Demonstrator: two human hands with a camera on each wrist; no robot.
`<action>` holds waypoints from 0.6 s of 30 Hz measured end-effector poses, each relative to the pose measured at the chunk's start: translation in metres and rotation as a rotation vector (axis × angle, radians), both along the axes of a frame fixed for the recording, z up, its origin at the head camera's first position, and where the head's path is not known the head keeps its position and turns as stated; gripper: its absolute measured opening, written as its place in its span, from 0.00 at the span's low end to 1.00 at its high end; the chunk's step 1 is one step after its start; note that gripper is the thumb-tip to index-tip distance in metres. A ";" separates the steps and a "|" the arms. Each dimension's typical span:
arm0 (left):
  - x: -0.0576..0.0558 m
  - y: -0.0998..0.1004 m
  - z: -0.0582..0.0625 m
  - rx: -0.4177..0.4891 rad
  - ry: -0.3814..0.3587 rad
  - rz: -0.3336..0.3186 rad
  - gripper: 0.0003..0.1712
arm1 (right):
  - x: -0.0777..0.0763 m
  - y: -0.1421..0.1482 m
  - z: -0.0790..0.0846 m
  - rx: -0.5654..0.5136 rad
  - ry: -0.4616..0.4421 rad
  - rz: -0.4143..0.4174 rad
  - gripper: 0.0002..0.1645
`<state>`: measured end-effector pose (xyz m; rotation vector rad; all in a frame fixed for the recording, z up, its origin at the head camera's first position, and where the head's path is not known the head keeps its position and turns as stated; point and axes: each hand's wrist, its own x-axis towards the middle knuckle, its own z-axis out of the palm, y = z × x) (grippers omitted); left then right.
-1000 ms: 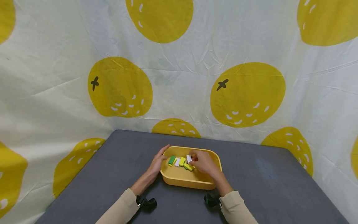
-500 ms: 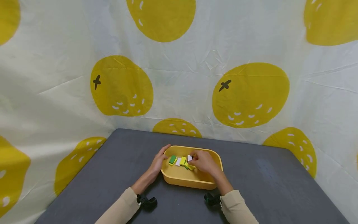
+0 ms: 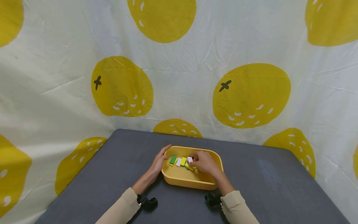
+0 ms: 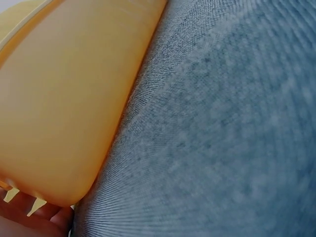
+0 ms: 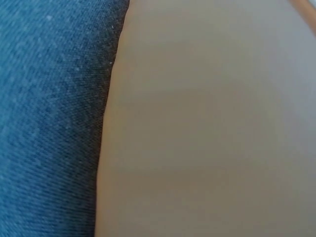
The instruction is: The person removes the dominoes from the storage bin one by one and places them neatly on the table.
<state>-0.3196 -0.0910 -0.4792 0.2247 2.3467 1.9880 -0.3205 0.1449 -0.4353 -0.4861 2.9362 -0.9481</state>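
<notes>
A yellow plastic bin (image 3: 187, 182) stands on the dark table with several small rectangular blocks in it. My left hand (image 3: 156, 165) grips the bin's left side, thumb over the rim; some fingers (image 4: 34, 217) show at the bin's wall in the left wrist view. Inside the bin, my right hand (image 3: 205, 161) pinches a white block (image 3: 190, 160) between thumb and fingers. Just under it lies a yellow block (image 3: 191, 168). To the left are another yellow block (image 3: 183, 161), a white block (image 3: 178, 162) and a green block (image 3: 173, 159). Only the bin's outer wall (image 5: 207, 118) fills the right wrist view.
The dark grey cloth-covered table (image 3: 251, 186) extends around the bin. Behind it and along the left hangs a white curtain (image 3: 181, 93) printed with large yellow fruit. Black wrist devices (image 3: 146, 203) sit below both beige sleeves.
The head view has shifted very slightly. Both hands keep their places, and the white block in the right hand has barely moved.
</notes>
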 end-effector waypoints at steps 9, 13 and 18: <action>0.000 -0.001 -0.003 0.047 0.019 -0.041 0.33 | -0.001 0.001 0.002 0.003 0.016 0.024 0.12; 0.000 -0.004 -0.006 0.061 0.029 -0.071 0.31 | 0.000 0.003 0.005 -0.019 0.006 0.029 0.12; -0.001 -0.006 -0.008 0.105 0.043 -0.102 0.31 | 0.003 0.008 0.013 -0.059 0.006 0.004 0.21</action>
